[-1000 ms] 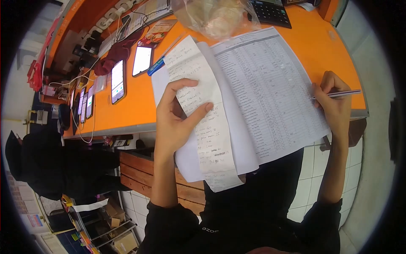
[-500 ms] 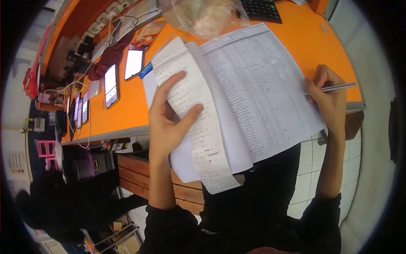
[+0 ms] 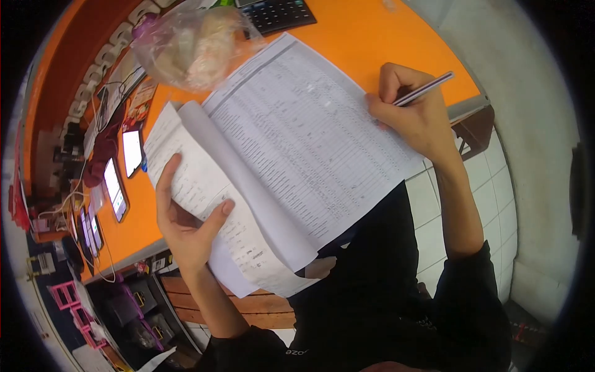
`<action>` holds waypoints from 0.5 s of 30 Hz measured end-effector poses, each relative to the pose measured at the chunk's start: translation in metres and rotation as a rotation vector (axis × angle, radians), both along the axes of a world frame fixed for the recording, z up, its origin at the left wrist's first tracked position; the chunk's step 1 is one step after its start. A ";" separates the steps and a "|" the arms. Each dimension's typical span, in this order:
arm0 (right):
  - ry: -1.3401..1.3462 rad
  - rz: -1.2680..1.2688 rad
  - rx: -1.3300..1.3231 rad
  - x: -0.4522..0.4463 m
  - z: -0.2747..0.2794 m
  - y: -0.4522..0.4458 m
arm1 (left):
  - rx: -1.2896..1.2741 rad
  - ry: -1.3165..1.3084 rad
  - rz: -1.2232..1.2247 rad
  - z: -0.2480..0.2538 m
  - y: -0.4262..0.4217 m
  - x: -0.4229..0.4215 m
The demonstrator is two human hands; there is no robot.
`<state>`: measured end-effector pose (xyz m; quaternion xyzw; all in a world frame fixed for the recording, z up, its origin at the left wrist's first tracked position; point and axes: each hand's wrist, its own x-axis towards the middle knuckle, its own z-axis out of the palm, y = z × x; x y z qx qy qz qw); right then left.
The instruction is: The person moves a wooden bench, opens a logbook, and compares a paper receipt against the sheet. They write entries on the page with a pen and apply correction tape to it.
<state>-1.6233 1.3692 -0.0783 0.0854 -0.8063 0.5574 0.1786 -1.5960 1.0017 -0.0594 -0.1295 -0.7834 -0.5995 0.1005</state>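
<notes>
My left hand holds a long strip of handwritten paper at its left edge. The thumb and index finger lie spread on top; the other fingers are mostly hidden. Under the strip, a folded-back white page bulges upward. To its right spreads a printed table sheet with dense rows. My right hand is closed around a slim pen at the sheet's right edge. The pen's writing tip is hidden by the fingers.
The papers overlap the front edge of an orange desk. A clear plastic bag and a black keypad device lie behind them. Several phones, including one lit phone, lie at left among cables. A wall stands at right.
The view has turned, so desk and papers appear farther left and tilted. The strip's lower end now curls under. Both hands keep their holds; the pen points more steeply upward in the picture.
</notes>
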 end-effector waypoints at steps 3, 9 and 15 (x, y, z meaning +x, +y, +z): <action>-0.034 0.007 0.015 0.002 0.002 0.000 | 0.014 -0.013 0.001 -0.001 0.000 -0.001; 0.007 0.062 0.040 -0.001 -0.001 -0.002 | 0.009 -0.029 0.000 0.001 -0.004 -0.001; 0.008 0.035 0.080 -0.003 -0.002 -0.001 | 0.084 -0.041 -0.036 -0.002 -0.003 -0.003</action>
